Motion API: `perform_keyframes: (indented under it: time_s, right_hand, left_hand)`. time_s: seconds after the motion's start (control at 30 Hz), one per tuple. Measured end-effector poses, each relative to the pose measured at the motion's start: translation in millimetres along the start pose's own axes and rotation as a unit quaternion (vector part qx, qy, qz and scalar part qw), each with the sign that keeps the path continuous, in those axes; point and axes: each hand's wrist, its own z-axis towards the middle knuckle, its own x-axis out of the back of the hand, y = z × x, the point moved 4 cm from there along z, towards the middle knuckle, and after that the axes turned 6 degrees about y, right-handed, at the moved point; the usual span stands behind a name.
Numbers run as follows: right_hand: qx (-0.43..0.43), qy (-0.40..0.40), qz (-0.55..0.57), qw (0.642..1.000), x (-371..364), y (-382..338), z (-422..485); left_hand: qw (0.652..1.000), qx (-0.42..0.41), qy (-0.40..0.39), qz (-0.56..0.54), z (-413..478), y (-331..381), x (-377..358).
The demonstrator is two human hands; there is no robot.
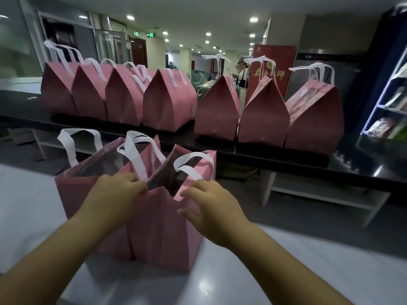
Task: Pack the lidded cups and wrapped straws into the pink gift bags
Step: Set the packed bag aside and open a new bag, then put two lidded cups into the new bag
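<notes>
Both forearms extended forward. Left hand (116, 190) grip pinching bag (163, 227) rim; right hand (211, 203) fingers loosely spread.

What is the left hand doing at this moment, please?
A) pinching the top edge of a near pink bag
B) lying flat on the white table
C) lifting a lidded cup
A: the left hand curls its fingers on the top edge of the near pink bag.

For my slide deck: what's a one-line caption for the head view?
Left hand pinches the rim of an open pink bag; right hand, open, at its right edge.
</notes>
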Motion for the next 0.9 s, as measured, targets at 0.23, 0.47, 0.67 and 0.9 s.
perform_keyframes:
  time_s: [0.23,0.47,0.67,0.9]
  right_hand:
    - [-0.065,0.023,-0.053,0.996,12,12,-9]
    - [-0.103,-0.014,0.038,0.994,13,8,-15]
    - [-0.177,-0.007,0.021,0.984,26,35,-30]
    - [-0.241,0.021,-0.015,0.970,62,78,-63]
  left_hand:
    - [0.978,0.008,0.044,-0.203,5,30,3]
    - [0.884,0.014,0.020,-0.466,14,66,1]
    - [0.910,-0.073,0.107,-0.393,17,67,19]
    - [0.951,-0.020,0.120,-0.284,48,53,3]
